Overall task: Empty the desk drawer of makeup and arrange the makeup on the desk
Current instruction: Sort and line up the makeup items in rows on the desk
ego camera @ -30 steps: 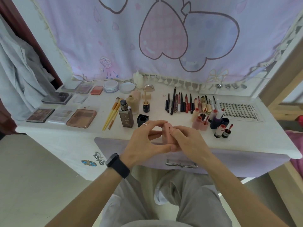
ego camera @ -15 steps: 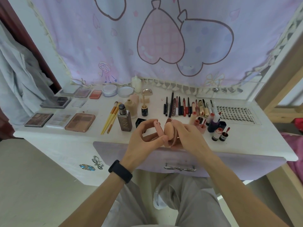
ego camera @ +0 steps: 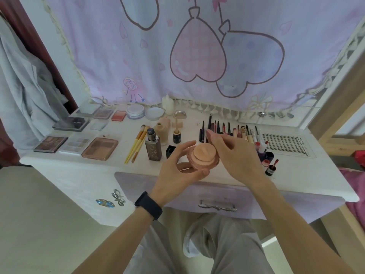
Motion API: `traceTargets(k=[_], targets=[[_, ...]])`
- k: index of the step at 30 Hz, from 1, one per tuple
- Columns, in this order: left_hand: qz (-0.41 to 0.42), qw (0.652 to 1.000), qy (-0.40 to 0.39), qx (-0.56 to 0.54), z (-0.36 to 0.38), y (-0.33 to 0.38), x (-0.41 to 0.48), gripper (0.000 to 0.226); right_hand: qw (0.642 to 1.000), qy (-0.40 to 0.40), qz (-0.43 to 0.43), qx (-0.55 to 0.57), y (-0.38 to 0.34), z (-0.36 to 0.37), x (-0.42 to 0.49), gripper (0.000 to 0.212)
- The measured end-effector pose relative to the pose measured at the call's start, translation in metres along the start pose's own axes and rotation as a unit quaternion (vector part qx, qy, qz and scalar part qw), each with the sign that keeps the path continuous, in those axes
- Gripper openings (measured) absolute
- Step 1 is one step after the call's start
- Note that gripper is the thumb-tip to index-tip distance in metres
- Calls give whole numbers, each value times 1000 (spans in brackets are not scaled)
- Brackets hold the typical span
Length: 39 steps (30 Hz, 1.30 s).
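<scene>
**Hidden or unclear items**
- The right grip (ego camera: 237, 157) is seen from the back. Its fingers are loosely bent and its inner side is hidden, so it cannot be told whether it holds anything. It lies against the 3 o'clock edge of the pink jar (ego camera: 203, 158).
- The row of pencils and tubes (ego camera: 219, 127) lies at 12 o'clock from the jar. The near ends of several are covered by the right grip.
- A dark blue cup (ego camera: 269, 156) at 3 o'clock shows only past the right wrist. Its contents are not readable.
- The drawer (ego camera: 150, 186) shows its lavender front and handle (ego camera: 217, 207) only. Its interior is out of view.

**Containers**
- The pink jar is held above the front edge of the surface (ego camera: 296, 175), lid off. The left grip (ego camera: 173, 175) clasps it, thumb on the near side and fingers round the 9 o'clock side.
- A round peach puff (ego camera: 202, 153) sits inside the jar mouth.
- A small black pot (ego camera: 170, 151) stands open at 9 o'clock from the jar. Its fill is too dark to judge.
- The lash tray (ego camera: 286, 143) at 3 o'clock holds rows of lashes.
- A pink palette (ego camera: 99, 148) at 9 o'clock holds brown pans.
</scene>
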State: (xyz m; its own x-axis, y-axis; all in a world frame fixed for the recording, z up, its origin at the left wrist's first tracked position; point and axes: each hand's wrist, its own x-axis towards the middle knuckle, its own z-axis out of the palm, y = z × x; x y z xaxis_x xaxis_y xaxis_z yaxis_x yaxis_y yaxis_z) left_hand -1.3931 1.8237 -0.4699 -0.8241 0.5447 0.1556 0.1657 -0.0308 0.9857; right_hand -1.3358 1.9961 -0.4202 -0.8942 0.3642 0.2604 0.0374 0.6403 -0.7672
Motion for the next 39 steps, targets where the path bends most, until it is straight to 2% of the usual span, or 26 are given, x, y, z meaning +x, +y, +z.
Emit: traceTargets(k=[2, 7, 11, 13, 15, 19, 22, 26, 29, 36, 39], targets=[[9, 1000, -3, 21, 1, -3, -1, 68, 1000, 0, 15, 20, -1, -2, 6, 55], [43, 992, -1, 119, -3, -5, 2, 59, 989, -14, 105, 99, 2, -4, 17, 57], [62, 978, -12, 200, -11, -3, 6, 49, 973, -39, 149, 174, 11, 3, 22, 84], [69, 969, -19, 235, -14, -3, 7, 48, 967, -47, 171, 182, 14, 6, 22, 89], [74, 966, -21, 247, -17, -5, 7, 47, 957, -44, 201, 204, 17, 9, 23, 87], [65, 967, -13, 248, -22, -8, 4, 48, 934, -39, 235, 266, 19, 14, 23, 55], [63, 965, -13, 256, -26, -5, 4, 47, 926, -31, 238, 290, 18, 15, 22, 48], [84, 959, -20, 271, -30, 5, 4, 54, 920, -19, 242, 309, 13, 14, 23, 46], [95, 942, -34, 320, -31, 14, 4, 64, 928, -31, 228, 293, 10, 14, 24, 47], [103, 889, -66, 441, -38, 41, 8, 64, 937, -59, 195, 282, -8, 13, 24, 53], [93, 882, -67, 457, -42, 54, 10, 58, 949, -65, 152, 269, -20, 13, 23, 55]])
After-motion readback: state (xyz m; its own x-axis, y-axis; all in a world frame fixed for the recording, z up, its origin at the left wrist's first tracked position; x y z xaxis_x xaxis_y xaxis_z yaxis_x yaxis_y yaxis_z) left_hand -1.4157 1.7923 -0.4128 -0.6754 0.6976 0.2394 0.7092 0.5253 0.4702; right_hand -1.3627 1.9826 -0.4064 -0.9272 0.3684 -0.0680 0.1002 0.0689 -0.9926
